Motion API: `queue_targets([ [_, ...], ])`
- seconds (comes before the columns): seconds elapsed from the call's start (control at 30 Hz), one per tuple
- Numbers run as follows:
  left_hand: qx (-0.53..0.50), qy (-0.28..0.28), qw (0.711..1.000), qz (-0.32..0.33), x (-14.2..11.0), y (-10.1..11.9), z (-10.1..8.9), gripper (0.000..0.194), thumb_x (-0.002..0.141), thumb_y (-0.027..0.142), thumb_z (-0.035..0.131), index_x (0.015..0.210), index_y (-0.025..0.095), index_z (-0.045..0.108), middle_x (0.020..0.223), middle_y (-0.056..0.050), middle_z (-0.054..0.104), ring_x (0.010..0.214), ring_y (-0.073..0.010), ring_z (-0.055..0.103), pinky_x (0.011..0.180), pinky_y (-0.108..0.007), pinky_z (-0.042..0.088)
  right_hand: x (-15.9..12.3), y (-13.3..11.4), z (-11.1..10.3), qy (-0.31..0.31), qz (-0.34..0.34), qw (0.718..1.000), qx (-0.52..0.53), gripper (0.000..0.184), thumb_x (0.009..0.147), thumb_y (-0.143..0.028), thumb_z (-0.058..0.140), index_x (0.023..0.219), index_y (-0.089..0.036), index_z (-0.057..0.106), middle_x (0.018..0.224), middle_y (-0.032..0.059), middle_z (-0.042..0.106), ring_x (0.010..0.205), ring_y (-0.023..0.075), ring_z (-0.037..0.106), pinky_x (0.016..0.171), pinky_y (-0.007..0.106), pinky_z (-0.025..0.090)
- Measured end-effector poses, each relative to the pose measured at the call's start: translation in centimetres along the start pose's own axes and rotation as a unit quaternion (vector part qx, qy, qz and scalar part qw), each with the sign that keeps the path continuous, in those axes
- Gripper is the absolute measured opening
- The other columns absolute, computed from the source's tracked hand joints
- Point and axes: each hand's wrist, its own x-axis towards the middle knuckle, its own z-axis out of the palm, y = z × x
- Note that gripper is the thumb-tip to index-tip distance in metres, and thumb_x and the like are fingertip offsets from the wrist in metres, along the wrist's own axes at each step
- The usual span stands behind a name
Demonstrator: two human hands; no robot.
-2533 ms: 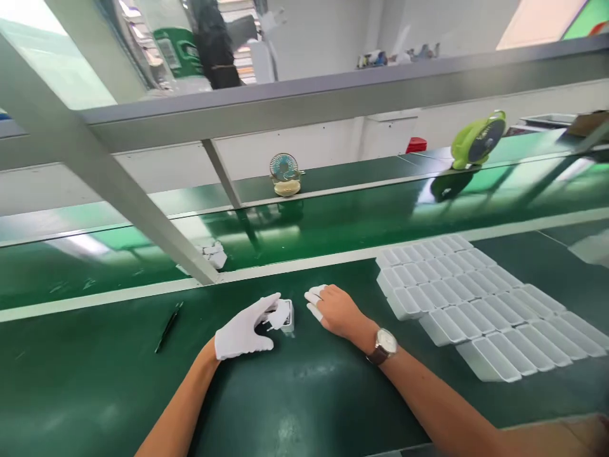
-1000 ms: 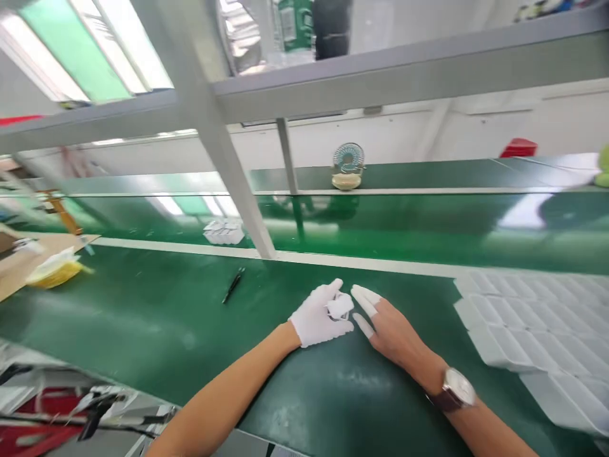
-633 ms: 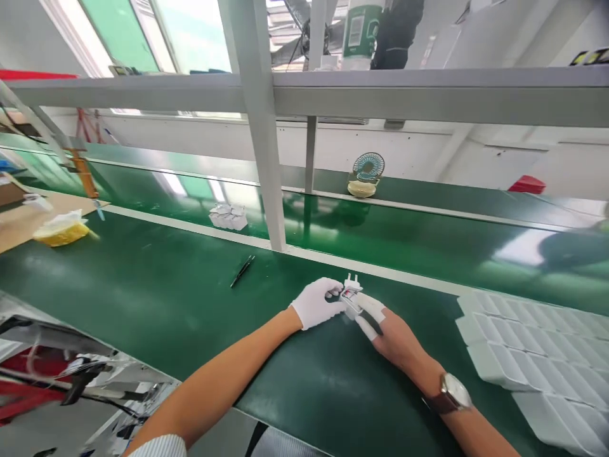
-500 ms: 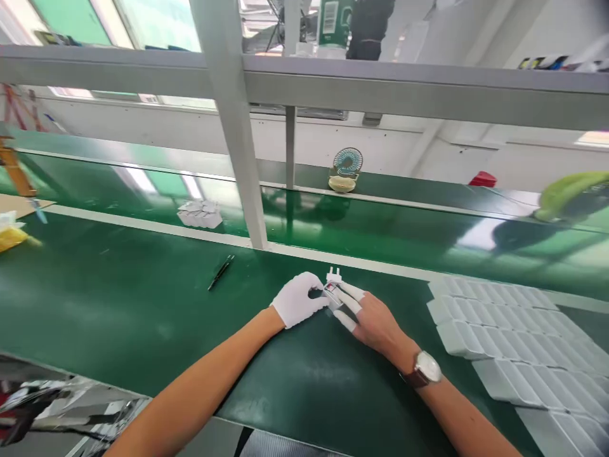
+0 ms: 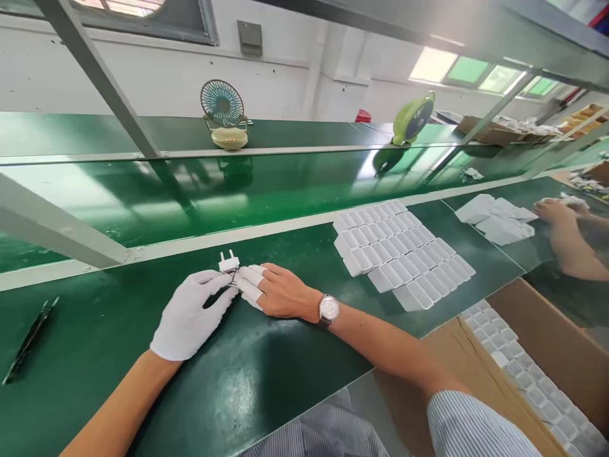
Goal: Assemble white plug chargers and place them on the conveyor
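A small white charger plug (image 5: 229,263) with two prongs pointing up stands on the green bench (image 5: 266,374). My left hand (image 5: 190,314), in a white glove, pinches it from the left. My right hand (image 5: 276,292) is bare apart from white finger cots and presses its fingertips against the plug from the right. A wristwatch (image 5: 328,309) is on my right wrist. A block of several white chargers (image 5: 399,251) lies in rows to the right of my hands.
A black pen-like tool (image 5: 28,339) lies at the left. A green conveyor belt (image 5: 228,190) runs behind the bench, with two small fans (image 5: 223,114) beyond. A co-worker's hand (image 5: 556,212) rests by more chargers at the right. A cardboard box (image 5: 523,368) holds chargers.
The view has swung to the right and downward. My two hands stay together on the plug, which now stands with its prongs up between the fingertips.
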Motion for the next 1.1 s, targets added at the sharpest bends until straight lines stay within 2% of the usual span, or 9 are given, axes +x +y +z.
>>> queue_targets([
  [0.27, 0.012, 0.016, 1.000, 0.020, 0.2, -0.4, 0.2, 0.024, 0.094, 0.039, 0.060, 0.105, 0.028, 0.078, 0.118, -0.004, 0.074, 0.111, -0.0265, 0.067, 0.103, -0.043, 0.053, 0.1, 0.2, -0.7, -0.042, 0.011, 0.998, 0.052, 0.031, 0.105, -0.021, 0.047, 0.133, -0.016, 0.058, 0.129, 0.0150, 0.066, 0.122, 0.0245, 0.057, 0.107, 0.046, 0.046],
  [0.63, 0.009, 0.026, 0.999, 0.033, 0.3, -0.5, 0.3, 0.021, 0.094, 0.037, 0.062, 0.105, 0.026, 0.077, 0.117, -0.005, 0.074, 0.111, -0.0254, 0.066, 0.102, -0.041, 0.052, 0.1, 0.1, -0.6, -0.044, 0.015, 0.996, 0.072, 0.028, 0.104, -0.021, 0.050, 0.128, -0.016, 0.062, 0.122, 0.0149, 0.069, 0.119, 0.0243, 0.059, 0.108, 0.047, 0.045],
  [0.77, 0.006, 0.021, 0.999, 0.037, 0.0, -0.2, 0.3, 0.021, 0.095, 0.034, 0.061, 0.106, 0.025, 0.077, 0.114, -0.005, 0.074, 0.108, -0.0239, 0.066, 0.101, -0.039, 0.051, 0.0, 0.0, -0.4, -0.014, 0.019, 0.997, 0.067, 0.034, 0.104, -0.022, 0.050, 0.135, -0.014, 0.058, 0.133, 0.0174, 0.064, 0.121, 0.0255, 0.059, 0.108, 0.045, 0.046],
  [0.93, -0.001, 0.065, 0.998, 0.025, -0.4, 0.7, -0.3, 0.019, 0.095, 0.032, 0.062, 0.107, 0.025, 0.075, 0.109, -0.006, 0.072, 0.102, -0.0217, 0.065, 0.092, -0.035, 0.052, -0.2, 0.2, -0.4, 0.057, 0.099, 0.989, 0.090, 0.043, 0.103, -0.023, 0.052, 0.144, -0.010, 0.052, 0.137, 0.0195, 0.062, 0.129, 0.0274, 0.056, 0.108, 0.043, 0.049],
  [1.0, 0.017, 0.039, 0.998, 0.052, -0.3, 1.4, -0.8, 0.018, 0.098, 0.029, 0.057, 0.103, 0.024, 0.074, 0.101, -0.005, 0.072, 0.094, -0.0200, 0.066, 0.086, -0.033, 0.051, -0.4, 0.2, -0.6, 0.070, 0.120, 0.984, 0.108, 0.043, 0.102, -0.020, 0.051, 0.144, -0.012, 0.052, 0.139, 0.0172, 0.061, 0.126, 0.0258, 0.059, 0.108, 0.041, 0.050],
  [1.07, 0.039, -0.043, 0.994, 0.092, -0.2, 2.2, -1.4, 0.021, 0.101, 0.024, 0.051, 0.098, 0.023, 0.072, 0.090, -0.003, 0.071, 0.080, -0.0171, 0.064, 0.076, -0.032, 0.049, -0.9, 0.0, -0.7, 0.052, 0.124, 0.984, 0.116, 0.046, 0.101, -0.016, 0.051, 0.147, -0.019, 0.050, 0.140, 0.0132, 0.061, 0.122, 0.0248, 0.061, 0.106, 0.041, 0.052],
  [1.1, 0.061, -0.066, 0.991, 0.102, -0.2, 2.5, -1.5, 0.021, 0.100, 0.023, 0.050, 0.096, 0.022, 0.070, 0.085, -0.003, 0.069, 0.076, -0.0169, 0.063, 0.072, -0.033, 0.047, -1.2, -0.1, -0.5, 0.046, 0.121, 0.985, 0.111, 0.050, 0.100, -0.015, 0.051, 0.150, -0.021, 0.048, 0.140, 0.0126, 0.061, 0.123, 0.0257, 0.061, 0.105, 0.042, 0.053],
])
